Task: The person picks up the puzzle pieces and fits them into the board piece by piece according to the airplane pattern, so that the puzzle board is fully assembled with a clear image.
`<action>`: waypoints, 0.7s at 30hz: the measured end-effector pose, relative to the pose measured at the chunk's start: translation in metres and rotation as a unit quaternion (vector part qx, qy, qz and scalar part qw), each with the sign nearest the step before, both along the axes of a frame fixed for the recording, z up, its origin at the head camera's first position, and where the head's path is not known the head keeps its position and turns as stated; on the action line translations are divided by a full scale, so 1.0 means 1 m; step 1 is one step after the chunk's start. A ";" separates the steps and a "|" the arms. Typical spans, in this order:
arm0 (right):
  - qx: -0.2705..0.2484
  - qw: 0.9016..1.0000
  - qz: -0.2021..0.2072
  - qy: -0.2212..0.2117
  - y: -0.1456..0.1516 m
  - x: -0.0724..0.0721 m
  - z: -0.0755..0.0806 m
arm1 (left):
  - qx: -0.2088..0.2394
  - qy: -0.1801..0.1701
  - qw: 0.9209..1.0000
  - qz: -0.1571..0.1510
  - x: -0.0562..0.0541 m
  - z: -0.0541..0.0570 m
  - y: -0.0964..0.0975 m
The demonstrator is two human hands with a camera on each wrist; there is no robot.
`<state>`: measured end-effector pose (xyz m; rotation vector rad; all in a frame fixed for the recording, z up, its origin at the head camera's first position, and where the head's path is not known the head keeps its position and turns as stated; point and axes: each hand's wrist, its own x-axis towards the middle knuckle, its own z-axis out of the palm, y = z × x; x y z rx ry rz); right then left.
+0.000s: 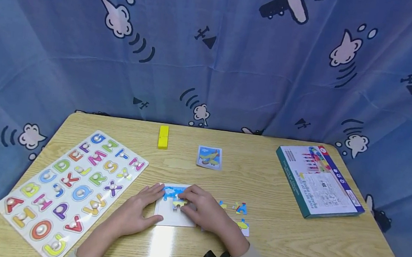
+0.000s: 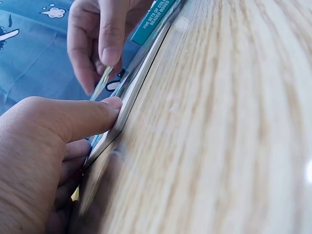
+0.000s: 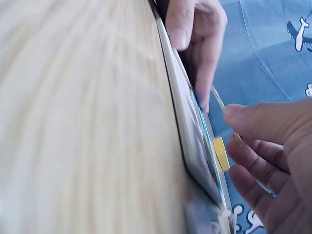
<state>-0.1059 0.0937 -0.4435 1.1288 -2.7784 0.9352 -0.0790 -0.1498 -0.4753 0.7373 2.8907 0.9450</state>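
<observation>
A small white puzzle board (image 1: 166,220) lies at the table's front middle, with blue and white sky pieces (image 1: 172,193) set along its far part. My left hand (image 1: 141,209) rests at the board's left side, fingers extended to its far corner and thumb on its near edge. Between thumb and fingers my right hand (image 1: 203,210) pinches a yellow and blue puzzle piece (image 1: 179,205) over the board. In the right wrist view this puzzle piece (image 3: 218,97) is tilted, raised off the board. Several loose puzzle pieces (image 1: 241,208) lie right of the right hand, some partly hidden by it.
A letter peg board (image 1: 68,196) covers the table's left side. Behind the puzzle board are a yellow block (image 1: 163,137) and a picture card (image 1: 209,157) with a yellow plane. To the right lies a green and white box (image 1: 319,186). A blue curtain (image 1: 211,79) hangs behind the table.
</observation>
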 end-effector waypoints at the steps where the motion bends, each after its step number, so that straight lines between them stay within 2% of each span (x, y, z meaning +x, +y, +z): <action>1: 0.004 1.000 0.005 0.003 -0.003 0.000 -0.001 | 0.000 0.000 1.000 0.000 0.000 0.000 0.000; 6: 0.017 1.000 0.017 0.009 -0.014 0.000 -0.002 | 0.005 -0.003 1.000 -0.004 0.001 0.002 0.001; 16: 0.049 0.999 0.008 0.018 -0.031 0.003 -0.008 | 0.007 -0.008 1.000 -0.004 0.002 0.003 0.000; 21: 0.062 0.997 -0.006 0.039 -0.036 0.005 -0.010 | 0.008 -0.002 1.000 -0.007 0.001 0.003 0.000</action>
